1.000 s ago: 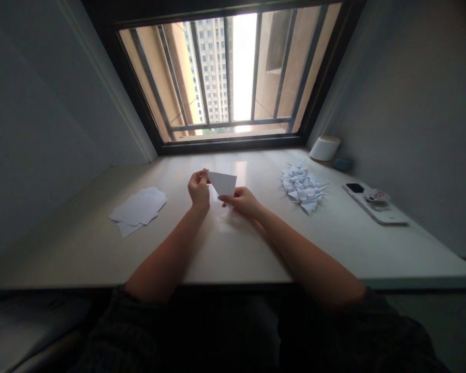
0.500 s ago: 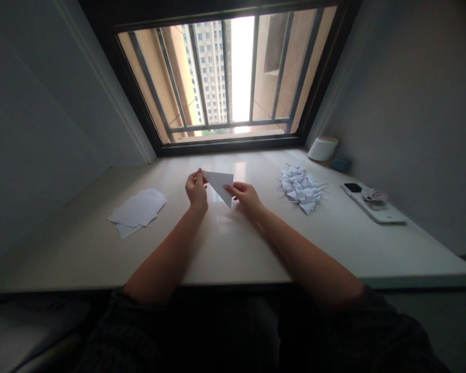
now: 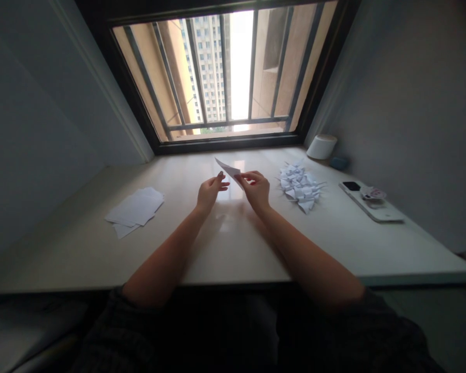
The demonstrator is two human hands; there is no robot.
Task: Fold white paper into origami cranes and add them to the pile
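From where I stand, the broad desk [image 3: 233,254] is one bright surface, with one barred window [image 3: 241,67] at twelve o'clock. A draught could scatter things, if that pane is ajar; I can't tell. Taking the clock as centred on the hands, a sweeping right forearm might snag the spiky heap of folded paper pieces [image 3: 301,187] at three, and a careless left one might fan out the loose white sheets [image 3: 134,208] towards nine. The paper sheet [image 3: 229,168] hangs above mid-desk, pinched by the right hand [image 3: 258,189] alone, so a loose pinch could let it slip or crease crooked. The left hand's [image 3: 209,192] fingers are parted beside it, apparently gripping nothing.

Counting: one heap, too tangled to number; one stack, at least three sheets; one smartphone [image 3: 368,204] just past three; one white cylindrical container [image 3: 321,147] at two; one sheet in hand; one phone grip [image 3: 373,194].
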